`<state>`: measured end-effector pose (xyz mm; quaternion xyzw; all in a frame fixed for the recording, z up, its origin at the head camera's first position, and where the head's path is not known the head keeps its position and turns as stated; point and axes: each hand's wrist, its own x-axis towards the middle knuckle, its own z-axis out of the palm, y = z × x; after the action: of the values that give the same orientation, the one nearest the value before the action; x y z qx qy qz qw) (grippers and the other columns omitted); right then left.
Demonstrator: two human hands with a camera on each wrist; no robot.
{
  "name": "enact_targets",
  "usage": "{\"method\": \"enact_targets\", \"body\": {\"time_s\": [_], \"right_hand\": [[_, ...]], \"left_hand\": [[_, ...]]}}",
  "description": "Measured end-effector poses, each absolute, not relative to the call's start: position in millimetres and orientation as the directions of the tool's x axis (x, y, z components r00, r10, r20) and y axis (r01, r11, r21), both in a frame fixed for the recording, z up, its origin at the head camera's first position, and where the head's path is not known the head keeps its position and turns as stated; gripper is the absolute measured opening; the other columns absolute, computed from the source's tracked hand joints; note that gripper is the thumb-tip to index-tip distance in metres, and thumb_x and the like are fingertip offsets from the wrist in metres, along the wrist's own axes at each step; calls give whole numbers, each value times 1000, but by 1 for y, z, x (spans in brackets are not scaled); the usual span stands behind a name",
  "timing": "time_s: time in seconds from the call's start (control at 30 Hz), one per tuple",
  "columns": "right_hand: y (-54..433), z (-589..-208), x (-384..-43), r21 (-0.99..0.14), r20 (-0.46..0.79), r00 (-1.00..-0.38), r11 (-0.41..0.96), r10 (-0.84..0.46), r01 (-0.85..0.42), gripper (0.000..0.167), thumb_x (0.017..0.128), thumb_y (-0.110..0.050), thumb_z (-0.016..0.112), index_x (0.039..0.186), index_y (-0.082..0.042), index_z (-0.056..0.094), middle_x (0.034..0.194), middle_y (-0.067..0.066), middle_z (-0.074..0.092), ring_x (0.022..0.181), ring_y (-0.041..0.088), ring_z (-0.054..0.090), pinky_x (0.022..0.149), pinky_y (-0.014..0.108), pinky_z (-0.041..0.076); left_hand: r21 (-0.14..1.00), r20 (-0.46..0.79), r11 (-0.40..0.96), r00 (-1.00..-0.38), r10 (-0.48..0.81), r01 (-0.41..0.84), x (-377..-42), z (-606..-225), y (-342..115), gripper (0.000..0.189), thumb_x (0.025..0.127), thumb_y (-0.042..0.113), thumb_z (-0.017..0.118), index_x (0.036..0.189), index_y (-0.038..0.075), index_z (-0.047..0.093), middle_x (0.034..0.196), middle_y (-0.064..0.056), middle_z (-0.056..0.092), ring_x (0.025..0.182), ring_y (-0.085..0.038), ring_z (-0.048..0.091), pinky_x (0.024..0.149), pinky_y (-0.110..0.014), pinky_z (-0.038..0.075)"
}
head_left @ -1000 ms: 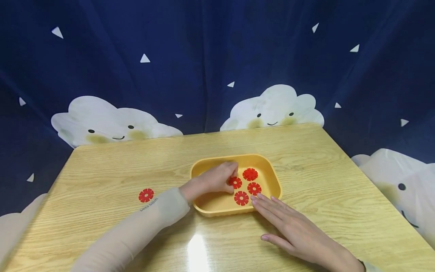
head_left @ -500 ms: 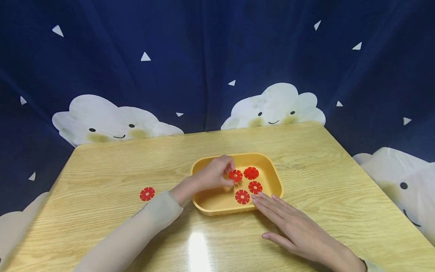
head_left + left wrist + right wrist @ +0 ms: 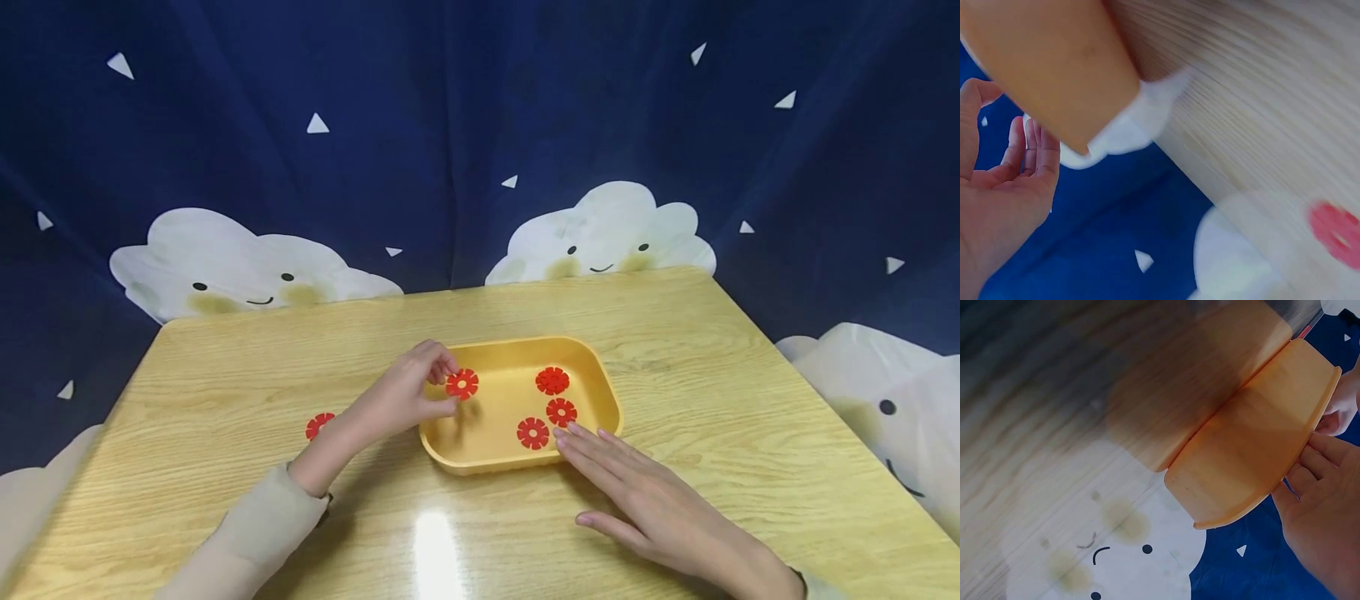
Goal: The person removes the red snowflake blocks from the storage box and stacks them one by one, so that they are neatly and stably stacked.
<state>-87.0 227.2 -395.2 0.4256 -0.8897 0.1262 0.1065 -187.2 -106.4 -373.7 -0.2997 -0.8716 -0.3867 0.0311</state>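
Note:
In the head view my left hand [image 3: 397,396] is over the left end of a yellow plastic tray [image 3: 517,467], holding a red notched snowflake disc [image 3: 462,384] between fingers and thumb. The left wrist view shows that hand [image 3: 1013,181] beside the tray wall [image 3: 1054,69]; the held disc is hidden there. My right hand [image 3: 645,508] lies with straight fingers, its fingertips at the tray's near right rim. Inside the tray are a front red disc [image 3: 533,433], another disc [image 3: 562,412] behind it, and what looks like a stack of discs [image 3: 552,381].
One more red disc [image 3: 318,424] lies on the wooden table [image 3: 225,392] left of the tray, partly covered by my left wrist. A dark blue curtain [image 3: 420,125] with cloud prints hangs behind the table and along its sides.
My left hand has lifted a red disc from among the others and carried it left across the tray. The right hand stays in place at the rim.

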Motion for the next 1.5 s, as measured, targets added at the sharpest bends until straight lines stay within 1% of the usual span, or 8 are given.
{"method": "enact_targets", "body": {"time_s": [0.17,0.3,0.43,0.57,0.77,1.13,1.3,1.5], "right_hand": [[228,-395,-87,-133,296,-614,605,-731,-785,82,89,-35,70,156,-16,25,160,-1,25,143,21,31,117,30,16],[228,-394,-87,-137,294,-621,611,-727,-780,82,89,-35,70,156,-16,25,160,-1,24,143,21,30,117,30,16],[229,-394,-86,-137,297,-623,614,-723,-778,82,89,-35,70,156,-16,25,160,-1,25,143,21,30,117,31,17],[229,-393,-86,-136,300,-620,611,-725,-780,82,89,-34,70,156,-16,26,160,0,25,143,21,31,117,31,17],[229,-393,-86,-139,298,-620,610,-725,-780,83,89,-34,71,156,-16,25,160,-1,25,143,21,30,117,30,15],[229,-394,-86,-141,300,-622,611,-724,-779,82,89,-34,70,156,-16,26,160,-1,24,143,21,30,117,31,17],[228,-395,-86,-141,300,-622,611,-723,-779,82,89,-34,71,156,-16,26,160,-1,25,143,21,30,117,31,16],[227,-395,-87,-135,298,-620,610,-726,-780,83,89,-35,70,156,-16,26,160,-1,25,143,21,30,117,30,16]], "left_hand": [[638,364,544,-837,409,544,-175,-369,-141,34,73,0,77,101,2,59,95,-5,59,84,-20,60,76,-36,54],[599,403,600,-847,348,531,-165,-361,-165,35,72,-1,79,102,2,59,96,-5,60,84,-21,60,76,-34,55],[576,362,662,-876,319,479,-158,-362,-187,34,73,-1,77,102,2,59,95,-4,59,85,-22,59,75,-36,53],[558,331,702,-895,300,442,-151,-375,-210,33,73,-4,75,100,2,58,92,-3,57,82,-23,59,72,-38,53],[531,317,725,-896,311,439,-143,-396,-238,35,69,-7,79,96,2,59,88,-2,57,78,-19,58,67,-33,53],[486,288,745,-888,358,458,-141,-413,-255,34,69,-4,81,96,2,60,90,-2,57,80,-16,57,67,-32,52],[498,238,751,-901,363,434,-144,-415,-257,32,71,-2,80,95,2,60,90,-3,55,79,-16,54,66,-30,50],[483,207,766,-905,371,424,-143,-416,-259,33,70,-1,80,95,2,60,89,-2,54,80,-17,53,68,-31,50]]}}
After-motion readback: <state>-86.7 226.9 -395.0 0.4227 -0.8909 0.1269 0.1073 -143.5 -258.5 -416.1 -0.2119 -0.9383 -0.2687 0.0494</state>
